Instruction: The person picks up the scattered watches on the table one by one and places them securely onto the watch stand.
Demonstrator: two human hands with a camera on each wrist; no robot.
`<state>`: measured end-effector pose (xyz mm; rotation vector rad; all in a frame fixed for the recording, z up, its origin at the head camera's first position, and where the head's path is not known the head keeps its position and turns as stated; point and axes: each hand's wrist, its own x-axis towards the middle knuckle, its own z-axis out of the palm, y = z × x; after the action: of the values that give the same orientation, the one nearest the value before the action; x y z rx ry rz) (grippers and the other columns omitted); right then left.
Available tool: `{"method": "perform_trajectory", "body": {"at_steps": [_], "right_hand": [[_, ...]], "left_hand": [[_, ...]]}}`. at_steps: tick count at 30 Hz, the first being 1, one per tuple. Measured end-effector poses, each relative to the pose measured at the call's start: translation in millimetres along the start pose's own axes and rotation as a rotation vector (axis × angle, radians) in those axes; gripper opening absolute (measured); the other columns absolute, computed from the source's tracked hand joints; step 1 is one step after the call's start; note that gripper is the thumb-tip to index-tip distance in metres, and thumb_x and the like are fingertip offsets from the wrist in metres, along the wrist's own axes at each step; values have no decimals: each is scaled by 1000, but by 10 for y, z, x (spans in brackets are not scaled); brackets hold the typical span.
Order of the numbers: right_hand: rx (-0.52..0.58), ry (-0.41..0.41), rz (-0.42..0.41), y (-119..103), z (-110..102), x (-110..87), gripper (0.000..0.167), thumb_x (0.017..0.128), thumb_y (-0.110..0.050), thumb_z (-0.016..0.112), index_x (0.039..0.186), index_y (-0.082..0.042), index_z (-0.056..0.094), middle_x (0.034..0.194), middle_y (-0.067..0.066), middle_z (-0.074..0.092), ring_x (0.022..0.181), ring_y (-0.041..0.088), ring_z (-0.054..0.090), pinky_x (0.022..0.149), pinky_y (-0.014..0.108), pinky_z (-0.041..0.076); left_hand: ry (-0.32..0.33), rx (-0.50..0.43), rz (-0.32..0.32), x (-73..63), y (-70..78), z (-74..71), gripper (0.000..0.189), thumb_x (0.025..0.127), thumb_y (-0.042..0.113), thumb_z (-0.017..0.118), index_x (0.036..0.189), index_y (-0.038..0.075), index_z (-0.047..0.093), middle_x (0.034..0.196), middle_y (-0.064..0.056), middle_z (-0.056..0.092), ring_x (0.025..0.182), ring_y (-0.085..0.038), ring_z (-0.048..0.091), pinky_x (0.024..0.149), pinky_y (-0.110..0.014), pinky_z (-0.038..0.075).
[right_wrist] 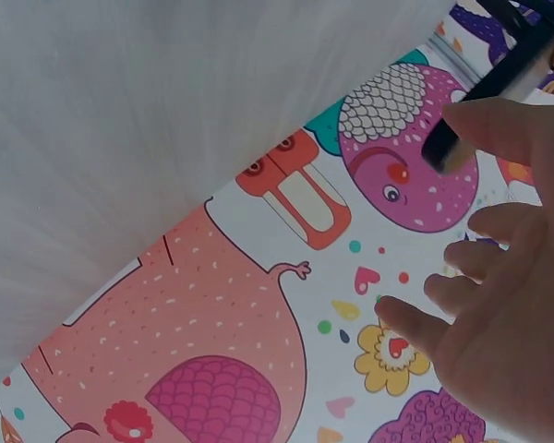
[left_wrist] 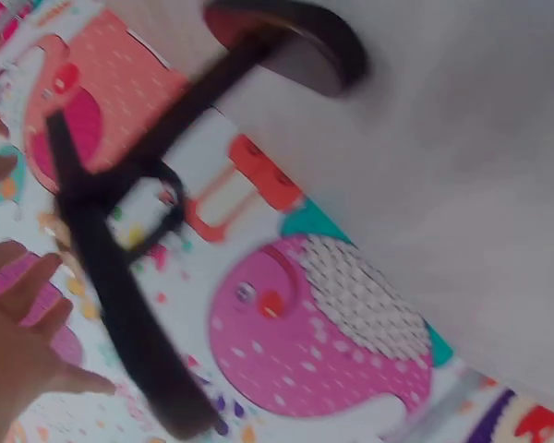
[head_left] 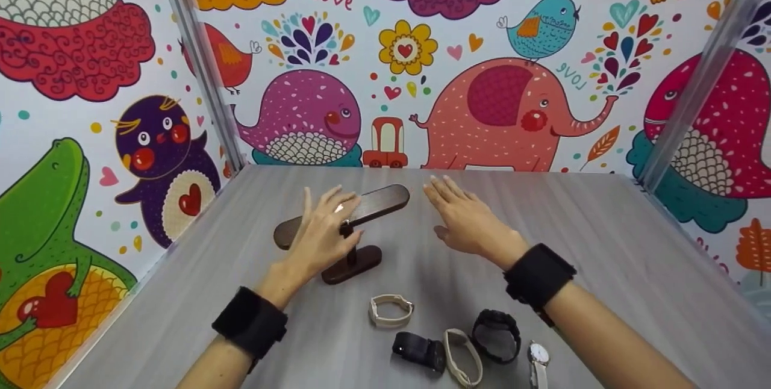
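Note:
A dark brown T-shaped stand (head_left: 379, 203), its top bar slanting on a short post above an oval base, stands left of the table's middle. My left hand (head_left: 322, 226), fingers spread and fairly straight, is at the bar and hides its middle; contact is hard to judge. In the left wrist view the stand (left_wrist: 138, 323) is blurred, with a dark loop (left_wrist: 171, 208) by its post and the hand (left_wrist: 23, 341) beside the bar. To the right of the stand my right hand (head_left: 473, 217) hovers with extended fingers, holding nothing. The right wrist view shows the bar's end (right_wrist: 448, 152) beyond that hand's thumb.
Several watches and bands lie near the table's front: a beige band (head_left: 391, 320), a dark watch (head_left: 418, 351), another beige band (head_left: 462, 359), a black watch (head_left: 497, 338) and a white-strapped watch (head_left: 539, 354). Cartoon-printed walls (head_left: 403, 94) border the grey table (head_left: 602, 256).

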<state>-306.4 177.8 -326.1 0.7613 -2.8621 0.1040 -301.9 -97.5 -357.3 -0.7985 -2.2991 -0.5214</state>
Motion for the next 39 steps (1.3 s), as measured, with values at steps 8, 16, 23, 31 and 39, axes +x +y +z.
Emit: {"method": "perform_trajectory", "body": {"at_steps": [8, 16, 23, 31, 39], "right_hand": [[-7, 142, -30, 44, -127, -456, 71, 90, -18, 74, 149, 2, 41, 158, 25, 38, 149, 44, 31, 118, 61, 36], [-80, 275, -46, 65, -253, -911, 60, 87, -19, 77, 139, 1, 56, 145, 22, 55, 141, 43, 45, 108, 60, 46], [-92, 281, -36, 50, -171, -1280, 39, 88, -22, 76, 122, -5, 69, 119, 10, 71, 125, 34, 60, 97, 53, 54], [-28, 178, -20, 113, 7, -1453, 23, 84, -17, 79, 105, -7, 74, 99, 5, 71, 93, 25, 67, 75, 41, 58], [197, -111, 178, 210, 283, -1532, 23, 83, -15, 79, 101, -1, 74, 93, 9, 71, 80, 28, 69, 61, 42, 57]], "left_hand": [[9, -171, 33, 143, 726, 146, 33, 82, 6, 78, 115, 1, 73, 117, -14, 71, 118, -33, 62, 113, -73, 31], [-75, -161, 91, 160, 1270, 243, 25, 88, 11, 74, 112, 6, 74, 105, -8, 75, 102, -22, 69, 110, -57, 47], [-352, -85, 136, 68, 1662, 389, 26, 94, 27, 69, 115, 12, 74, 110, -3, 76, 103, -17, 71, 103, -44, 52], [-366, 49, 200, 35, 1846, 607, 13, 89, 28, 75, 94, 16, 77, 81, 4, 73, 75, -11, 70, 63, -25, 55], [-435, 76, 158, 51, 1913, 926, 13, 80, 21, 82, 78, 14, 72, 75, -1, 69, 63, -15, 65, 49, -28, 51]]}}
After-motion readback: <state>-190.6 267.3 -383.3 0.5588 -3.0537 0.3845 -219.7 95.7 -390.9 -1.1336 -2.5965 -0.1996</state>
